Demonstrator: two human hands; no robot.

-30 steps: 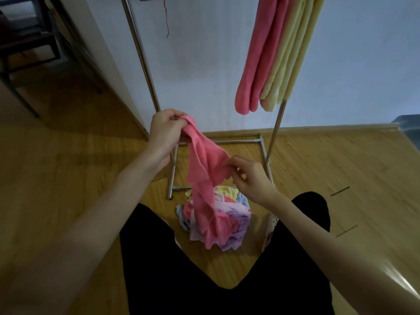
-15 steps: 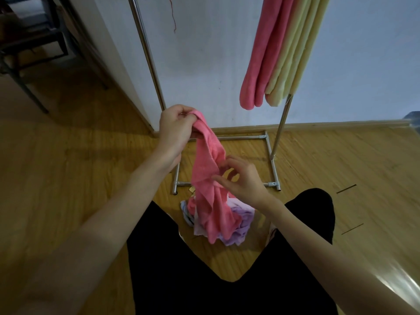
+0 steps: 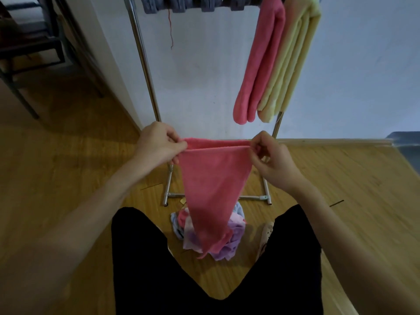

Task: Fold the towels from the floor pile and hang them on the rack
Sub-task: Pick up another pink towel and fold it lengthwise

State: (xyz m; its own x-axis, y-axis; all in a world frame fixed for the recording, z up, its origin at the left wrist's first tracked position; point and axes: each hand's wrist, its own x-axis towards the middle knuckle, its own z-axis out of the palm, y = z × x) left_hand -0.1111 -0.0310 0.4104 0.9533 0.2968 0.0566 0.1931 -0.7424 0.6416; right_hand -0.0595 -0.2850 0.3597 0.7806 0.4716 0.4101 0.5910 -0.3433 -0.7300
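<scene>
A pink towel (image 3: 211, 189) hangs spread between my hands, its top edge taut and doubled. My left hand (image 3: 159, 144) pinches the left top corner. My right hand (image 3: 270, 153) pinches the right top corner. The towel's lower end tapers down over the floor pile (image 3: 234, 233) of purple, blue and pink towels between my legs. Behind stands the metal rack (image 3: 145, 64). A folded pink towel (image 3: 259, 64) and a folded yellow towel (image 3: 291, 62) hang from the rack's top right.
Grey clips (image 3: 193, 3) line the rack's top bar. The rack's foot frame (image 3: 172, 196) lies on the wood floor in front of the white wall. A dark chair frame (image 3: 29, 53) stands at far left. A slipper (image 3: 267, 233) shows by my right leg.
My right hand slid up from the towel's middle to its other top corner. Both hands pulled apart, and the bunched towel now hangs spread flat.
</scene>
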